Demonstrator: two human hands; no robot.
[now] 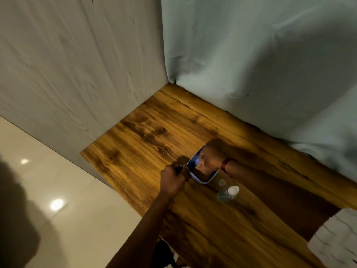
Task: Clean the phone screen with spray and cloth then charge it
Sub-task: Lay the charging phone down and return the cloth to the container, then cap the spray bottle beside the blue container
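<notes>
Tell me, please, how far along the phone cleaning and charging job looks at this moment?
Done: the spray bottle stands set down on the wooden table, its small cap off beside it, so spraying has probably happened. In hand: the right hand holds the phone tilted up, while the left hand is closed at its lower edge; whether it holds a cloth or cable is too blurred to tell. Left: no charger is visible.

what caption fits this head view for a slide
Right hand holds the phone on the wooden table, left hand at its edge, spray bottle beside.
</notes>
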